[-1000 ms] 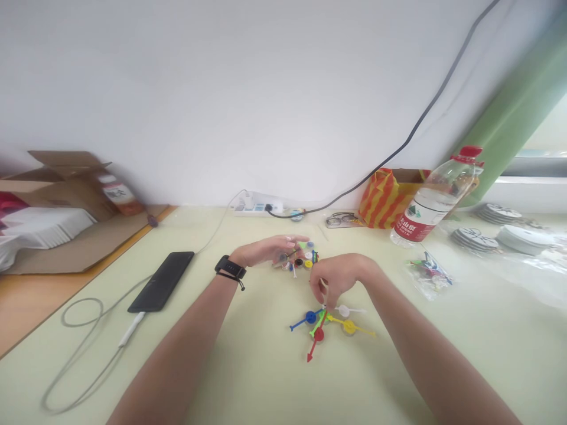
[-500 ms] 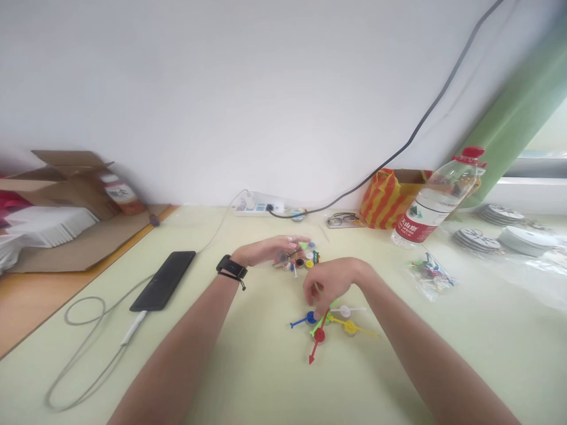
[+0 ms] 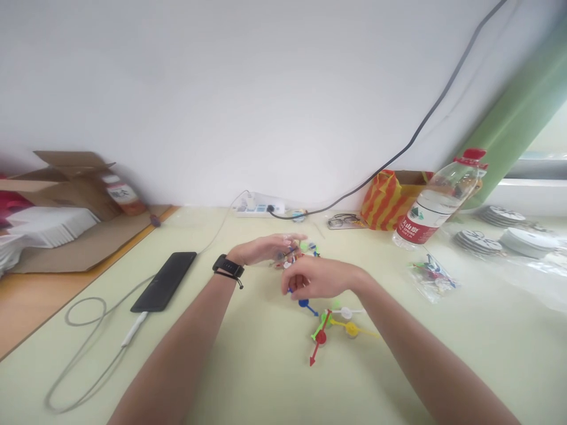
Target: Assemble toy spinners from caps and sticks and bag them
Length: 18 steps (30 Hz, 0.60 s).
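My right hand (image 3: 316, 277) is closed, its fingertips pinching one end of a blue plastic arrow spinner (image 3: 303, 303). Just below and to the right lie a red arrow spinner (image 3: 321, 337), a green one (image 3: 326, 319), a yellow one (image 3: 352, 329) and a white one (image 3: 346, 313), their tips crossing or close together. My left hand (image 3: 263, 249), with a black watch on the wrist, is stretched out flat with extended fingers over a small heap of colourful plastic pieces (image 3: 312, 248). Part of that heap is hidden behind both hands.
A black phone (image 3: 163, 281) on a cable lies left. Against the wall sits a power strip (image 3: 261, 208). On the right stand a large water bottle (image 3: 419, 221) and a striped bag (image 3: 383, 200), near a clear packet of parts (image 3: 432, 274) and stacked white discs (image 3: 478, 243).
My right hand has moved left and slightly away from me, taking the blue spinner out of the group and turning it. The left hand has barely shifted.
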Motion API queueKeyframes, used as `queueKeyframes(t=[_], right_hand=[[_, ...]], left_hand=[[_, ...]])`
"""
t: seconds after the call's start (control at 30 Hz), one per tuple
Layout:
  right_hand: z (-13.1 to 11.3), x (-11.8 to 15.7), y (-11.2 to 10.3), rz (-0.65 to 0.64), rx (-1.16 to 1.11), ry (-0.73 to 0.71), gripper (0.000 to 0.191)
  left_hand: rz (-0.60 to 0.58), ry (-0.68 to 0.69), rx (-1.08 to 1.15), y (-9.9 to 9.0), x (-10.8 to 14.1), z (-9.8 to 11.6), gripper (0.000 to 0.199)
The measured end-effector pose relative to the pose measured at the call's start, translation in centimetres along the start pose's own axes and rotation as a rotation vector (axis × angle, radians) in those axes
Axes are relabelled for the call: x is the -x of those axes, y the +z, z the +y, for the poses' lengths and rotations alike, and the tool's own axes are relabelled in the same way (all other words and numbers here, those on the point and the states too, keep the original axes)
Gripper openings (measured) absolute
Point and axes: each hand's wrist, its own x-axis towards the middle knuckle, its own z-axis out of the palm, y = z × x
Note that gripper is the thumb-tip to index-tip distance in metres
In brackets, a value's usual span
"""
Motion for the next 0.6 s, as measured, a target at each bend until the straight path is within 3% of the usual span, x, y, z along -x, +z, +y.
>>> queueKeyframes(t=[0.23,0.43,0.5,0.6], right_hand=[[-2.9,5.0,-4.4,0.527,-0.165,-0.138,0.023],[-1.0,9.6,-7.2,1.087,-0.229,-0.160,0.023],[0.0,10.4,-7.8,1.168,-0.255,-0.127,0.021],[0.8,10.7,-8.2,1.167,-0.212,-0.040,0.020]], left_hand=[[-0.056,0.040,0.000,0.1,-0.4,-0.2,0.053],[-0.043,0.025,-0.031,0.0,-0.3,-0.1,0.058],[-0.046,0.029,-0.038,0.2,-0.3,0.0,0.059],[-0.045,0.045,-0.039,0.7,-0.4,0.4,0.061]])
